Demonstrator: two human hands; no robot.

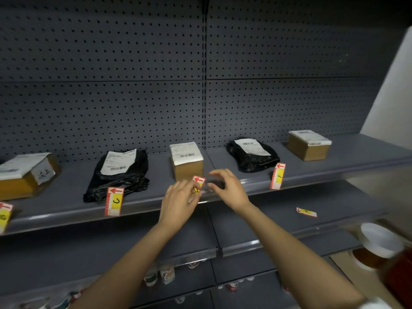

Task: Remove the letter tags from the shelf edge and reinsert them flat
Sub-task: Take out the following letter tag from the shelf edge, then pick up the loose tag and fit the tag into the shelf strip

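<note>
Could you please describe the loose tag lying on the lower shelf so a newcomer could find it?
Start at the lower shelf, right of the right hand. The loose tag lies flat there, alone, while the C tag and F tag stand upright above.

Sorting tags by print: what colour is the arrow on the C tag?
Red, on a white band atop the C tag; head view.

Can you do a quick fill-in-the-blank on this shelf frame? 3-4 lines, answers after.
1. The left hand pinches the middle tag in front of a ____ box.
2. The tag left of it bears the letter ____.
3. One tag lies flat on the ____ shelf.
4. The right hand holds ____.

Answers: cardboard; C; lower; nothing
</note>
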